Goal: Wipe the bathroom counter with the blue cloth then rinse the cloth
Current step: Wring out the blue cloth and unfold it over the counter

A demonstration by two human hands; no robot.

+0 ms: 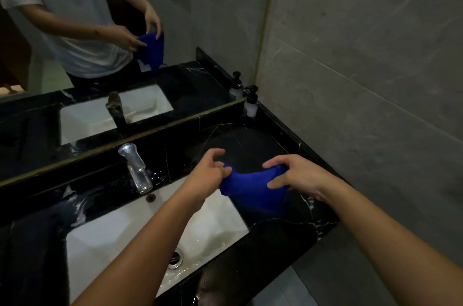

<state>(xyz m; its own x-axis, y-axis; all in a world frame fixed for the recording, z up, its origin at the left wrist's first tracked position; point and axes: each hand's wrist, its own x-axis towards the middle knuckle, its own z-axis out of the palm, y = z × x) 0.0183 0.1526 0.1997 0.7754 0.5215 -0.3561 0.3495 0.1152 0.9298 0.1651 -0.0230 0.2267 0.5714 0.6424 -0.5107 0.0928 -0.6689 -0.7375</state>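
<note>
Both forearms reach in over the sink (105,235), my landmark. Around it runs the black counter (253,140), wet near the tap (136,170) behind the sink; a soap bottle (251,105) stands at the far right corner. I hold the cloth (253,189) just right of the sink, above the counter. It looks soft, limp and light, probably damp, so I'd grip it by its bunched ends. My right hand (298,175) clamps thumb and curled fingers on its right end; my left hand (208,172) pinches its left end, the other fingers loosely spread.
</note>
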